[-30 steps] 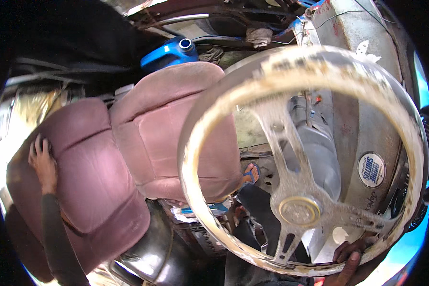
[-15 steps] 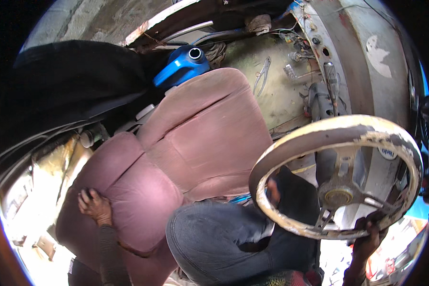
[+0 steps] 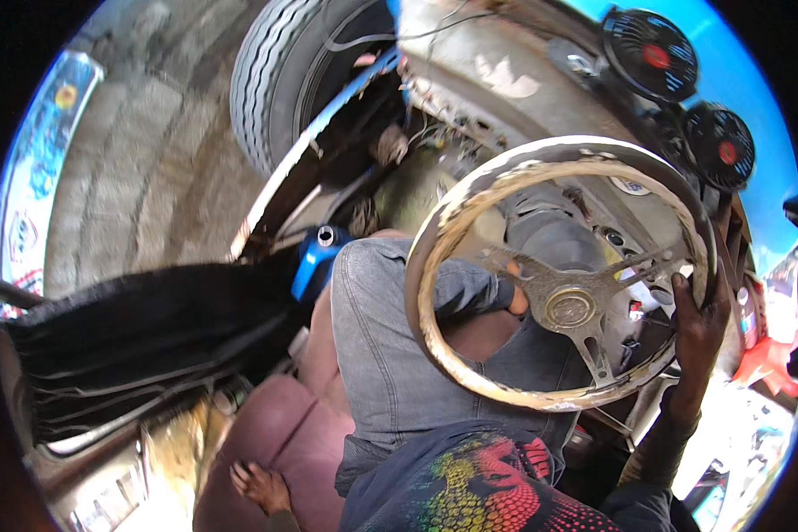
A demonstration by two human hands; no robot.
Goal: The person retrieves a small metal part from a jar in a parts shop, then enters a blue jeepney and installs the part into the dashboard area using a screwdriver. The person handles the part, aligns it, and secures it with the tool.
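Observation:
My left hand (image 3: 262, 487) rests flat with its fingers spread on the pinkish seat back (image 3: 279, 426). At the right, my right hand (image 3: 702, 324) grips the right side of the worn steering wheel (image 3: 470, 377), thumb inside the rim and fingers along its outer edge. The rim's covering is dark and cream, badly peeled, around a metal three-spoke centre. My legs in faded grey jeans (image 3: 372, 310) lie bent over the seat and beneath the wheel. A bare ankle (image 3: 519, 301) shows through the wheel opening.
A blue plastic jug (image 3: 313, 260) stands beside the seat. Black cloth (image 3: 160, 332) covers the door at left. Beyond lie a tyre (image 3: 270, 89) and paved ground (image 3: 137, 177). Two black fans with red centres, the upper fan (image 3: 654, 55) and lower fan (image 3: 725, 149), sit at right.
My view has swung, bringing the tyre and fans in. My legs now cover more of the seat. My right hand has shifted up the rim's right side; my left stays on the seat back.

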